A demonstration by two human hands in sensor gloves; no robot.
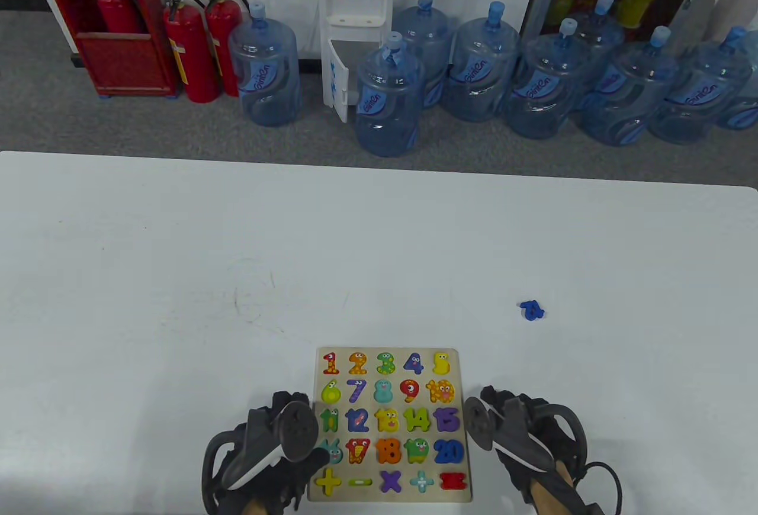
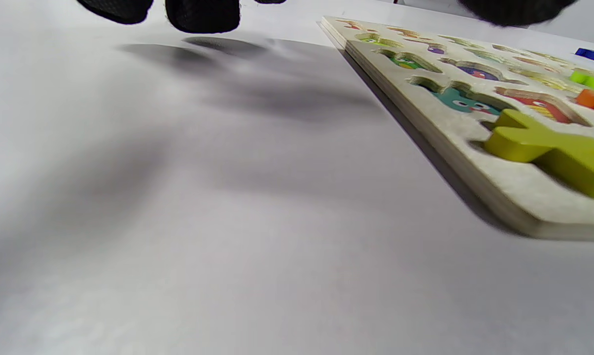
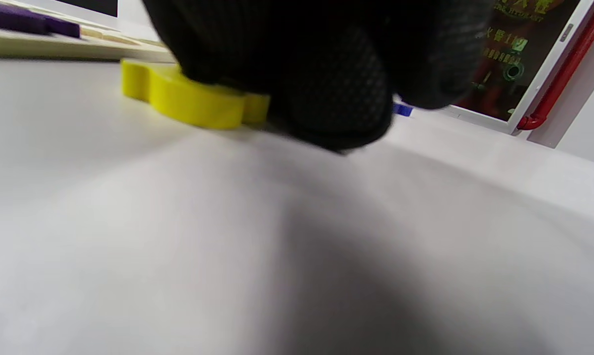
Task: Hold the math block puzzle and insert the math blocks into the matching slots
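The wooden puzzle board lies at the table's near edge, its slots filled with coloured numbers and signs. My left hand is at the board's left edge; in the left wrist view its fingertips hang over the bare table beside the board and hold nothing. My right hand is at the board's right edge. In the right wrist view its fingers grip a yellow block lying on the table beside the board. A loose blue block lies farther right on the table.
A yellow-green plus block stands proud of its slot at the board's near left corner. The blue block also shows in the right wrist view. Water jugs and fire extinguishers stand on the floor beyond the table's far edge.
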